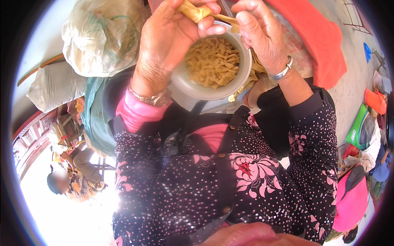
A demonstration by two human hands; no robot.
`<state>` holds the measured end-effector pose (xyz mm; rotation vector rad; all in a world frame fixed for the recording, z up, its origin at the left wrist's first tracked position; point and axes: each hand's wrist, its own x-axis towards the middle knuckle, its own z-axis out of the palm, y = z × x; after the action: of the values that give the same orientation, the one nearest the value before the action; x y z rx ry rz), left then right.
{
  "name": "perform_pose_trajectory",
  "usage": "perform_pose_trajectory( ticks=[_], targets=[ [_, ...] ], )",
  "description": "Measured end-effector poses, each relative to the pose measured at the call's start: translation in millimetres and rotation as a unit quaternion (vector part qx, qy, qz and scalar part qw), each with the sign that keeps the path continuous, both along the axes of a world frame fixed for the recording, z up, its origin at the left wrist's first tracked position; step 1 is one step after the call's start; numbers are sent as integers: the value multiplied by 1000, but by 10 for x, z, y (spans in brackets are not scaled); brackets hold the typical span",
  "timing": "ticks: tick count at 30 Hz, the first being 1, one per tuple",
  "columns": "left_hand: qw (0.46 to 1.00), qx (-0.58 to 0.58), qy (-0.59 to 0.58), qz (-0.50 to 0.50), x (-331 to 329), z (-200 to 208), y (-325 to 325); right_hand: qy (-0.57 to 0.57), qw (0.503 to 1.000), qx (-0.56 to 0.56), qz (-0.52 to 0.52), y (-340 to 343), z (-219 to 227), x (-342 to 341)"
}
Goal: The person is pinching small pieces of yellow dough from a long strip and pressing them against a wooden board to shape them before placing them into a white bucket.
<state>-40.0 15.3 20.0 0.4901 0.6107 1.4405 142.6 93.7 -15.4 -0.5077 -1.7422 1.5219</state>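
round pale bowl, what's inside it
The round, pale bowl holds short, yellowish-tan pieces; its floor lies covered beneath them, and the left hand hides part of its rim.

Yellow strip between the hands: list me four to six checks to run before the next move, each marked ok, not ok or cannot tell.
1. Left hand has the yellow strip: ok, it holds the folded part.
2. Right hand has the narrow tail: ok, the tail runs to its fingertips.
3. Fold is firm: cannot tell, tightness does not show.
4. Bowl is upright under the work: ok, the yellow pieces lie inside it.
5. Wrists are bare: not ok, a watch is on the left, a bracelet on the right.
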Motion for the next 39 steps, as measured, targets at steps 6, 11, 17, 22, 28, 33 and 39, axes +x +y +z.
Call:
perform_pose_trajectory(
  ticks=[6,11,17,22,28,33,39],
  targets=[
    [992,-26,120,30,126,93,-53,-73,977,194,-53,-10,-33,-19],
    [942,-22,333,49,164,-54,-62,-105,969,208,-79,-40,-19,-59],
    [950,-60,300,56,160,-74,-68,-134,956,244,-89,-47,-11,-60],
    [964,-79,234,96,114,-35,-64,-128,955,252,-86,-30,24,-35],
    [979,-38,175,95,-36,-55,-73,-131,954,259,-78,29,94,58],
    [975,-31,184,122,-24,-11,-102,-152,940,297,-73,66,153,134],
    [973,-32,185,136,-13,-12,-147,-142,912,376,-83,121,179,189]
  ],
)
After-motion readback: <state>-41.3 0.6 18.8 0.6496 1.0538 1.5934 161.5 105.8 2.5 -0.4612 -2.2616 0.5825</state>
